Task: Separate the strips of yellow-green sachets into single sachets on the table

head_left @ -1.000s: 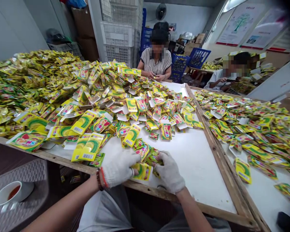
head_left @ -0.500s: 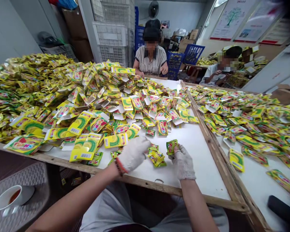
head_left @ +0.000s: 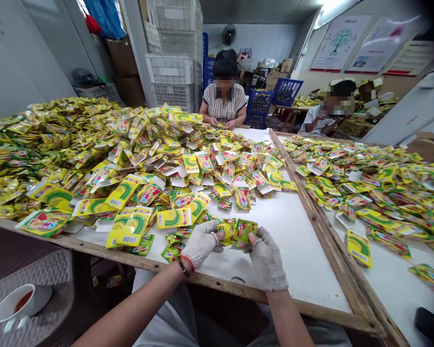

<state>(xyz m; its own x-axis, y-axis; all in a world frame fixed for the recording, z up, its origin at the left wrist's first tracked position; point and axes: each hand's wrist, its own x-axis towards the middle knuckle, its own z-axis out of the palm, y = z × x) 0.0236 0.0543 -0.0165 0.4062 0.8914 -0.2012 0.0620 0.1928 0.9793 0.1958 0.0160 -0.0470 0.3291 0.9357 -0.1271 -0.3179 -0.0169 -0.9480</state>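
I'm working in a small packing workshop: long counters (head_left: pixel 304 255) are holding heaps of yellow sachets (head_left: pixel 137 144), with plastic crates (head_left: pixel 169 70) standing stacked at the far side.

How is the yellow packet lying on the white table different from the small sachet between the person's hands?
The yellow packet is clearly larger than the small sachet. The packet lies flat on the white table; the sachet is held up by the right hand. The packet shows a green arc; the sachet looks crumpled. Both are shiny, printed yellow-green packs.

The left gloved hand (head_left: pixel 198 243) and right gloved hand (head_left: pixel 268 259) have moved closer together than before. They now nearly meet around a yellow-green sachet (head_left: pixel 244 230), probably pinched by the right fingers.
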